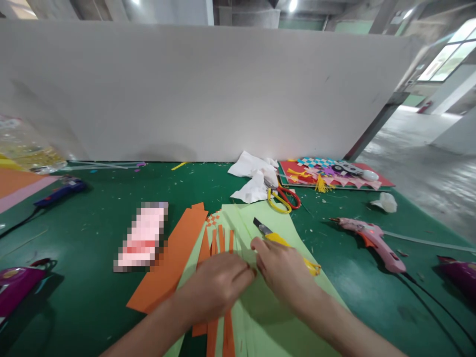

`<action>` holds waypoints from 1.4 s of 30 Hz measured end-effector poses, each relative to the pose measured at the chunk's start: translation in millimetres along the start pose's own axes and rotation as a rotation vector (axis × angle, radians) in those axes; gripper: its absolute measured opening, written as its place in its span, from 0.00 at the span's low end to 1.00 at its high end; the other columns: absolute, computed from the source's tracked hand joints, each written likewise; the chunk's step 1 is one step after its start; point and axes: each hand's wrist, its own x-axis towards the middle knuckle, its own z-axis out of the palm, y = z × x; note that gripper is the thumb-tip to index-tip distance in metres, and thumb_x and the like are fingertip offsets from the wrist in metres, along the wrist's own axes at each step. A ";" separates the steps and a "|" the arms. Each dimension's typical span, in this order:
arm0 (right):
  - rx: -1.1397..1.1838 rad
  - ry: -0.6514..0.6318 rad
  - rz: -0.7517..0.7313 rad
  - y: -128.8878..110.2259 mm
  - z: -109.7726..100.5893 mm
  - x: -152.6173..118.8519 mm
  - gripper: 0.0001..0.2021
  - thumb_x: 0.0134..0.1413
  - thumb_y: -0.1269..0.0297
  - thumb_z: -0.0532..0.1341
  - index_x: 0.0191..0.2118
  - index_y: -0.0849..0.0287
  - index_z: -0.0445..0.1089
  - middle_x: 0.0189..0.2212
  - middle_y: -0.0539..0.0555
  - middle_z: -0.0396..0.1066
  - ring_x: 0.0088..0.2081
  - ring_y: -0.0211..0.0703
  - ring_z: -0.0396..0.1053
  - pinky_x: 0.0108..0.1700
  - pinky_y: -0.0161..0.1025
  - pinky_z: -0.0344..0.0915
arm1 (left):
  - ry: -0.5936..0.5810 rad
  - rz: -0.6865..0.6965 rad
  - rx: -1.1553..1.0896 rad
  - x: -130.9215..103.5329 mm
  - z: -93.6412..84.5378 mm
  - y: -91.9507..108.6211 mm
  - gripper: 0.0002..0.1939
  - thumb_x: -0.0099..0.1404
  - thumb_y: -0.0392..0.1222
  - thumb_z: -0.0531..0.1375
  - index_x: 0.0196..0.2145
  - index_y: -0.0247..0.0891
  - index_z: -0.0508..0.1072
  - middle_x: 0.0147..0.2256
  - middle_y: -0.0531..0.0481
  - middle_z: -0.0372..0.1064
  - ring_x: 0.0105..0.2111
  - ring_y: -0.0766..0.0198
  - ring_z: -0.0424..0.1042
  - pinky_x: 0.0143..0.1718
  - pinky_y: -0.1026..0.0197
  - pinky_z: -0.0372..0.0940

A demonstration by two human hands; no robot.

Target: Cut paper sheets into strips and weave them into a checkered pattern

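Note:
My left hand is closed low over several orange paper strips, its fingertips pressed together near my right hand. Whatever it pinches is hidden. Beside it, my right hand has curled fingers above light green paper; I cannot make out what they hold. A yellow utility knife with its blade out lies on the green sheets, partly covered by my right hand. Orange sheets lie left of the strips. A small orange-and-green checked weave sits at the strips' far end.
Scissors lie by crumpled white tissue. A pink glue gun with a cord is at right. A blurred pink object, a blue tool and a purple tool are at left. A white panel stands behind.

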 end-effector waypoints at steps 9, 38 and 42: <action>-0.053 -0.177 0.015 -9.1 7.9 -4.1 0.11 0.50 0.80 0.56 0.36 0.56 0.64 0.27 0.49 0.74 0.27 0.44 0.73 0.22 0.41 0.41 | -0.117 0.094 -0.094 0.0 6.8 10.2 0.08 0.65 0.31 0.53 0.37 0.35 0.71 0.30 0.46 0.70 0.32 0.58 0.68 0.30 0.57 0.63; -0.059 -0.134 -0.062 -7.4 15.3 -4.1 0.11 0.50 0.78 0.57 0.38 0.57 0.60 0.27 0.50 0.73 0.27 0.43 0.73 0.22 0.40 0.42 | -0.030 0.027 0.023 0.4 3.4 -2.1 0.10 0.65 0.30 0.50 0.30 0.34 0.69 0.24 0.48 0.64 0.25 0.60 0.61 0.24 0.58 0.58; -0.054 -0.154 -0.021 -6.6 10.7 -3.7 0.10 0.52 0.77 0.56 0.39 0.56 0.61 0.28 0.50 0.74 0.29 0.44 0.73 0.23 0.40 0.45 | -0.062 0.023 -0.093 4.1 -0.9 0.3 0.11 0.66 0.31 0.49 0.37 0.35 0.71 0.29 0.45 0.69 0.31 0.58 0.67 0.32 0.57 0.65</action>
